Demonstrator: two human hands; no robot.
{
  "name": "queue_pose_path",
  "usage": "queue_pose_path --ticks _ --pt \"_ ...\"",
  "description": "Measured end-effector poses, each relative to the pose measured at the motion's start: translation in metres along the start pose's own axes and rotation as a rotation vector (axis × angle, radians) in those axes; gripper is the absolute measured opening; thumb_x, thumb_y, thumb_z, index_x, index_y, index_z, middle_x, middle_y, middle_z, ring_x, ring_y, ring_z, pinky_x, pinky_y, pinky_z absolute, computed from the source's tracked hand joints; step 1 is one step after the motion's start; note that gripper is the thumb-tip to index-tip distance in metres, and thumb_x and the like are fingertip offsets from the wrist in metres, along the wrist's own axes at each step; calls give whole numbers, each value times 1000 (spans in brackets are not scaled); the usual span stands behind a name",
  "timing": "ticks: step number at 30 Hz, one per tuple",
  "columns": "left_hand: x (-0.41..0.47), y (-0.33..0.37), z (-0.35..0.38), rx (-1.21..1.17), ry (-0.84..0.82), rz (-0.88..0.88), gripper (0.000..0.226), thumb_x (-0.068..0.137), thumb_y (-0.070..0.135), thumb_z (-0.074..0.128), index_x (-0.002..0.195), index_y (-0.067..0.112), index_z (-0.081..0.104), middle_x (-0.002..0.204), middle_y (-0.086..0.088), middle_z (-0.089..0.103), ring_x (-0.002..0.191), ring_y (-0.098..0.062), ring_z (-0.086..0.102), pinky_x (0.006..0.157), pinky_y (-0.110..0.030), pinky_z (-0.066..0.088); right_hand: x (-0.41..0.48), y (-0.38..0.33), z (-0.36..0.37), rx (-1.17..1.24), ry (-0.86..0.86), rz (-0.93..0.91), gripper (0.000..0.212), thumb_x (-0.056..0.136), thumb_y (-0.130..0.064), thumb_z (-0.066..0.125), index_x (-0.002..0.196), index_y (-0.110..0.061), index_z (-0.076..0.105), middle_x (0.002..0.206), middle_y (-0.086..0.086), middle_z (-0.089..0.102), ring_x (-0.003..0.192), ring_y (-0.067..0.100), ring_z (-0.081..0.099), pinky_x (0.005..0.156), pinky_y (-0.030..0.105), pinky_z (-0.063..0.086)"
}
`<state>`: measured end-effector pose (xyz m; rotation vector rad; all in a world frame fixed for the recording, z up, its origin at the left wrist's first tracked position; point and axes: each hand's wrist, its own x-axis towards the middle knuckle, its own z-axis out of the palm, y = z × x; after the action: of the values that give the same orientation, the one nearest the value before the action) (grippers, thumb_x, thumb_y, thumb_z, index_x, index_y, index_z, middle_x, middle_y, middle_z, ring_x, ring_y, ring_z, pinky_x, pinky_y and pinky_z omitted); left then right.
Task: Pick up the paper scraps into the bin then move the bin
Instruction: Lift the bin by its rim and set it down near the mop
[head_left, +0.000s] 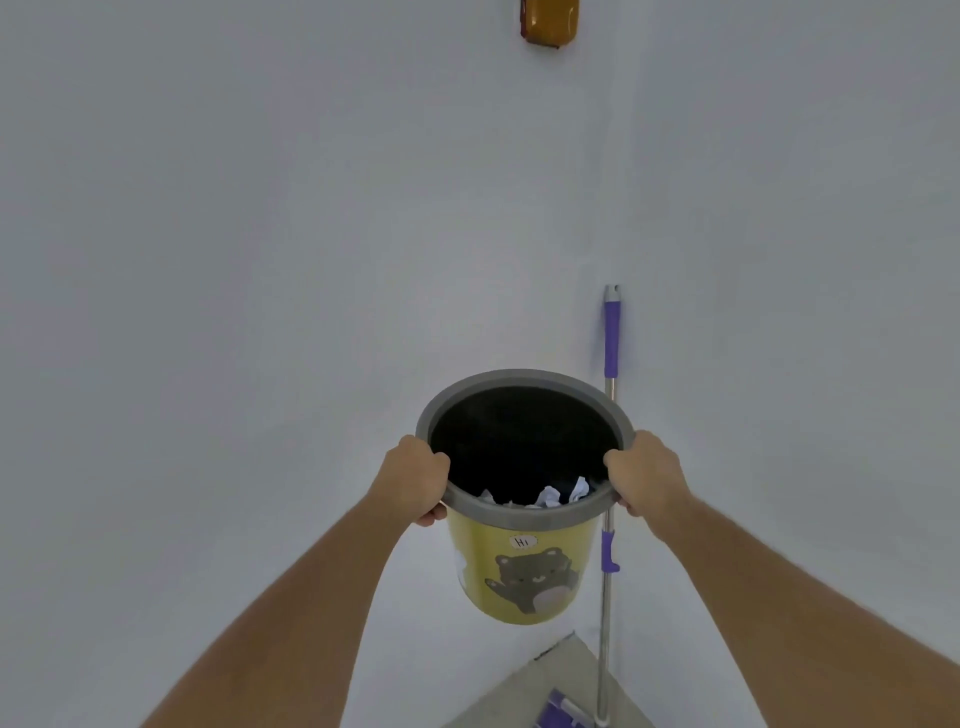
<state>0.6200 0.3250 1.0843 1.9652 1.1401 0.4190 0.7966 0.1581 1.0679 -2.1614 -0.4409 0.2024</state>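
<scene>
Bin (519, 571), yellow with a grey rim, hangs in the air before a white wall, left hand (415, 480) and right hand (649, 475) clamped on its rim; paper scraps (550, 496) lie inside.

Pale walls (260, 208), corner mop (611, 332)

Head camera looks down, close, into a wall corner (631, 208).
</scene>
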Motion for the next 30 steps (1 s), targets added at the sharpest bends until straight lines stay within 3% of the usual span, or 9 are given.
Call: queue_pose_path --ticks 7,10,15,18,22,25,30 --pt "31 -22 46 22 29 -36 19 101 22 42 111 8 52 83 -17 67 52 -19 61 43 -22 49 32 37 26 -10 -55 16 13 94 -14 50 106 -9 52 93 15 62 73 23 60 67 32 54" --pt "44 -43 69 23 45 -64 20 101 24 43 114 11 50 89 -16 67 54 -18 62 41 -20 46 41 61 43 -10 -78 20 21 94 -14 49 115 -9 50 92 12 60 71 21 58 55 26 47" --pt "69 -105 120 48 31 -99 25 100 27 42 120 12 46 95 -15 66 59 -20 64 46 -24 52 50 114 89 -30 -105 65 29 92 -14 48 121 -8 48 103 15 60 83 29 64 66 35 56" --pt "81 -153 158 69 17 -125 26 99 27 42 120 12 44 99 -15 64 66 -23 66 50 -27 53 50 160 126 -46 -107 98 32 91 -14 47 122 -7 46 105 18 59 81 30 62 62 36 52" --pt "94 -228 215 102 0 -151 27 99 27 43 121 11 44 104 -14 62 81 -29 69 61 -32 59 46 234 187 -57 -123 132 34 94 -16 49 127 -10 45 110 14 59 85 25 61 70 33 54" --pt "102 -287 260 133 -1 -168 26 99 24 43 119 8 45 102 -14 62 81 -31 69 67 -39 62 42 291 235 -52 -141 148 34 96 -15 50 129 -9 44 104 8 55 77 17 55 69 30 49" --pt "116 -395 337 169 -15 -173 25 99 23 40 118 6 44 98 -15 60 76 -32 67 47 -30 50 36 395 320 -85 -150 169 33 97 -14 47 129 -10 43 110 12 56 85 23 55 63 28 44"
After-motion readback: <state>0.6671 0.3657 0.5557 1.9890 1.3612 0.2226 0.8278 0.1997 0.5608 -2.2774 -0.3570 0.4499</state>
